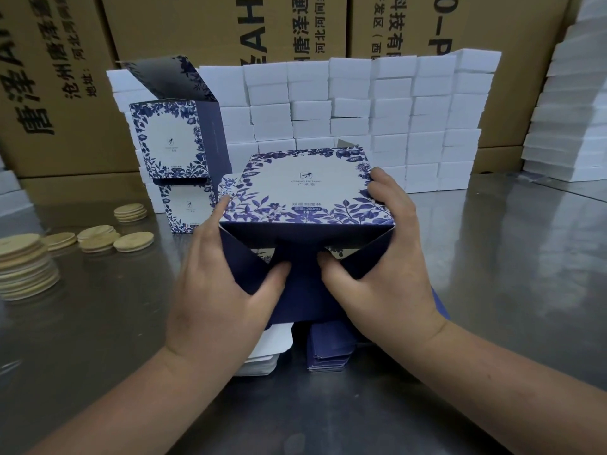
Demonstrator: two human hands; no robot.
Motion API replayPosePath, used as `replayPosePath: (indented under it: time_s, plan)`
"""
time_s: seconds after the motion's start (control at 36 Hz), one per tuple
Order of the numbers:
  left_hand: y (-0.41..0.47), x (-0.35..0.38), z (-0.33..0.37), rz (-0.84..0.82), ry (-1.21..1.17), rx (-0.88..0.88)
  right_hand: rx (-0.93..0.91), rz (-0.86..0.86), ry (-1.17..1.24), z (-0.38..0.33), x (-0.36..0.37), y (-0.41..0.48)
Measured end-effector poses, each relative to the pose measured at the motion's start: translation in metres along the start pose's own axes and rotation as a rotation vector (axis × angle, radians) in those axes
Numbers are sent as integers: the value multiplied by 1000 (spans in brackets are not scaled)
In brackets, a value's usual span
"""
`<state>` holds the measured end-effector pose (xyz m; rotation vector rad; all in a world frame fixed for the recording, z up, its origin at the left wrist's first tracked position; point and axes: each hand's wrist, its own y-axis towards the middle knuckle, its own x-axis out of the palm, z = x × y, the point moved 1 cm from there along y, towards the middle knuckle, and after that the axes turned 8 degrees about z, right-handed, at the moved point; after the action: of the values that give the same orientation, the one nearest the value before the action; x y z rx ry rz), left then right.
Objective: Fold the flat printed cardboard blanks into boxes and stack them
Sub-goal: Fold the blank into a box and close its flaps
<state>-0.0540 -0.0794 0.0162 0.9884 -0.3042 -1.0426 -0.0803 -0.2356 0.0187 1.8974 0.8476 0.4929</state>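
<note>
Though flaps (pixel 297 280) seem unclosed, box (pixel 305 188) blue-floral, white-centred.

A shiny metal table (pixel 492 290) fills the lower view. At 9 o'clock stands a tall pile of pale round discs (pixel 24 264), with several lower piles of discs (pixel 98 238) just beside it toward 10 o'clock. At 11 o'clock two blue-flowered printed boxes (pixel 170 139) are stacked, the upper one with its lid flap standing open. From 11 through 1 o'clock a wall of white blocks (pixel 361 110) runs across the far side in many columns. Another white stack (pixel 571 126) rises at 2 o'clock, at the right edge of view. At 6 o'clock two piles of flat blanks lie side by side, a white pile (pixel 266 356) and a dark blue pile (pixel 330 353).
</note>
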Motion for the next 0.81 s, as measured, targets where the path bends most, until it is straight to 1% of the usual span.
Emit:
replayPosePath:
  time_s: [0.06, 0.17, 0.22, 0.28, 0.33, 0.42, 0.44, 0.61, 0.81]
  plan:
    - [1, 0, 0, -1, 21, 21, 48, -48, 29, -1, -1, -2]
    - [2, 0, -5, -11, 34, 67, 254, -175, 40, 4, 0, -7]
    - [1, 0, -8, -27, 17, 59, 291, -195, -5, 8, 0, -8]
    - [1, 0, -10, -50, 0, 38, 292, -193, 11, 9, 0, -8]
    - [0, 1, -12, -103, -42, -30, 313, -191, 31, 10, 0, -8]
    - [-3, 5, -16, -179, -205, -251, 368, -216, 27, 13, 2, -11]
    - [-4, 6, -17, -186, -246, -292, 373, -220, 22, 14, 3, -11]
    - [-1, 9, -18, -146, -376, -421, 418, -234, 5, 17, 4, -13]
    - [0, 9, -15, -106, -387, -522, 419, -238, -24, 17, 5, -14]
